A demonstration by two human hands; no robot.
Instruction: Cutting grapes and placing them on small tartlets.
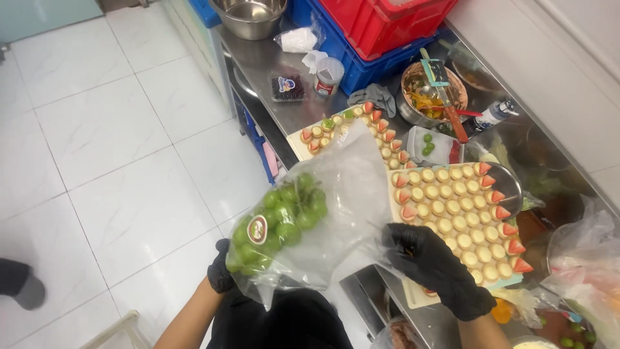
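So the person's got a clear plastic bag of green grapes [284,223] held up in front of them, out over the white tile floor [103,148] just off the edge of the steel counter [271,61]. Looks like the getting-the-grapes-out stage: bag is up, mouth of it hanging toward the counter side, nothing pulled out yet as far as the view shows.

Left hand [221,270], black glove, is under the bottom corner of the bag, closed around the plastic there and taking the weight. Most of that hand is hidden behind the bag, so exactly how the fingers wrap is hard to say. Right hand [434,262], also gloved, is at the loose open end, fingers pressed together on the edge of the film. The grape bunch sits low in the bag toward the left hand, well away from the right one.

Next move probably calls for keeping the left hand as support while the right works into the opening, since that thin film will flop shut.

Right beside the right hand is a tray of small round pastries edged with strawberry slices [455,223], and a second similar tray [352,129] sits further back. A few loose grapes [426,145] lie between them.
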